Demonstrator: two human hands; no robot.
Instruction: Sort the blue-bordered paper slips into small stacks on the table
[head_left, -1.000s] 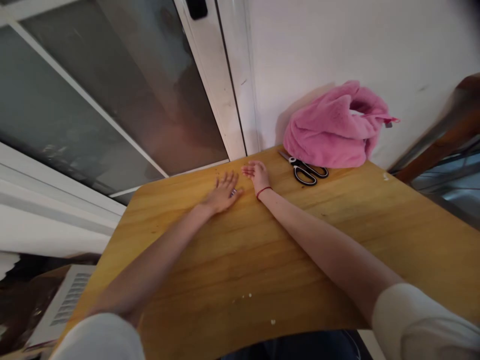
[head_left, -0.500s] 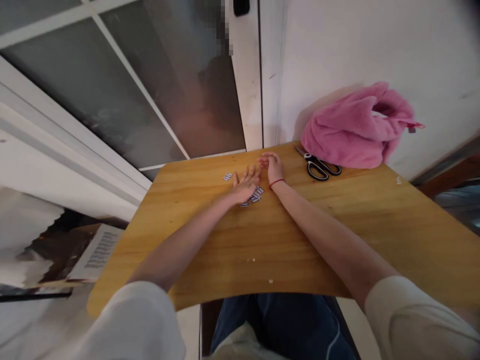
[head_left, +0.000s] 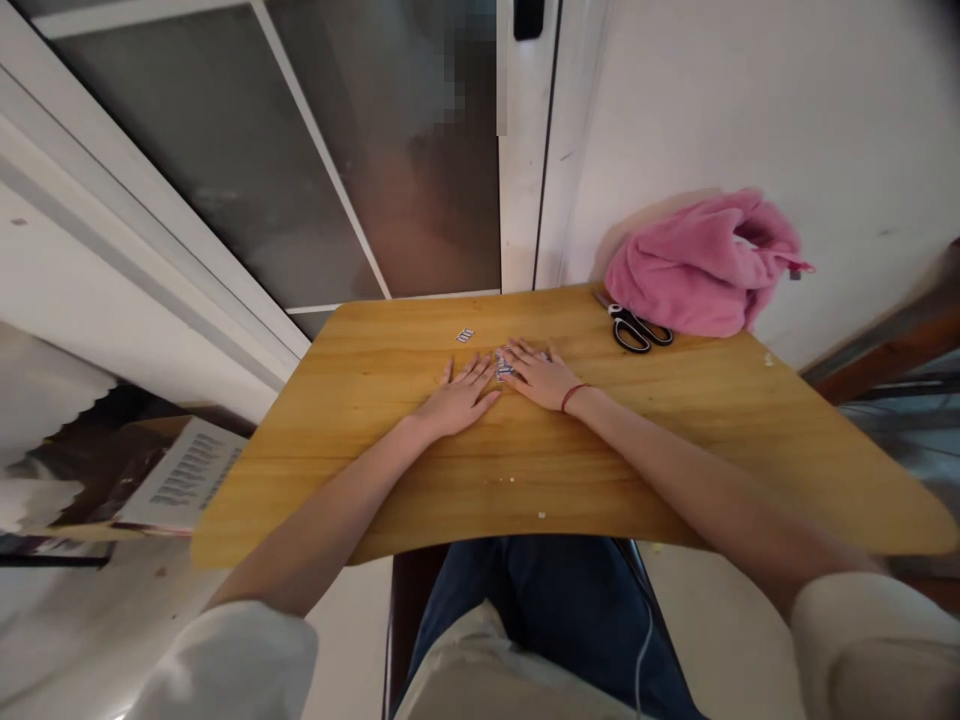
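Note:
Small blue-and-white printed pieces (head_left: 502, 366) lie in a cluster on the wooden table (head_left: 375, 370), partly hidden beneath my right hand. That right hand (head_left: 541, 378), with a red string on its wrist, rests palm down with its fingers spread over the cluster. At the cluster's left side my left hand (head_left: 459, 397) lies flat, its fingers apart and pointing away from me. One separate group of the same printed pieces (head_left: 465, 335) sits beyond my left fingertips. What the pieces are made of is too small to tell.
Black-handled scissors (head_left: 636, 330) lie right of my hands, against a pink plush bag (head_left: 697, 265) by the wall. Tiny white scraps (head_left: 541, 515) are near the table's front edge. A cardboard box (head_left: 176, 475) stands left, below the table. A glass-paned door (head_left: 322, 150) borders the far edge.
My left hand has moved off the cluster to its left and nearer me. My right hand has turned palm down and come left onto the pieces. The camera view has shifted slightly.

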